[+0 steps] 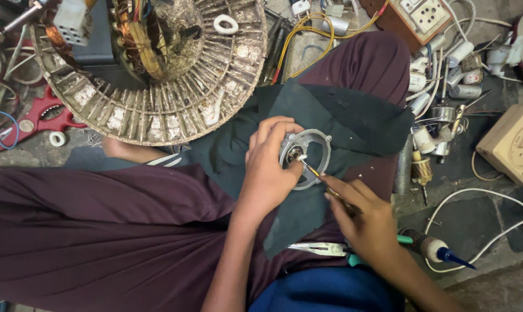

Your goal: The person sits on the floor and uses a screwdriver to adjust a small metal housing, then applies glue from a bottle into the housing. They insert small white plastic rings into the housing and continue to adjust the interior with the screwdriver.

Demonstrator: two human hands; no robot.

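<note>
The left hand [268, 167] gripped a round metal motor cover [308, 157] on the dark cloth [354, 118], while the right hand [362, 216] pinched a small screwdriver [314, 171] into it.

You're sitting in an electrical repair workshop: floor [492, 231] cluttered with a fan stator [157, 63], capacitors [458, 63], wires [308, 40], switchboard [417, 17], pliers [325, 249], soldering iron [435, 249].
</note>
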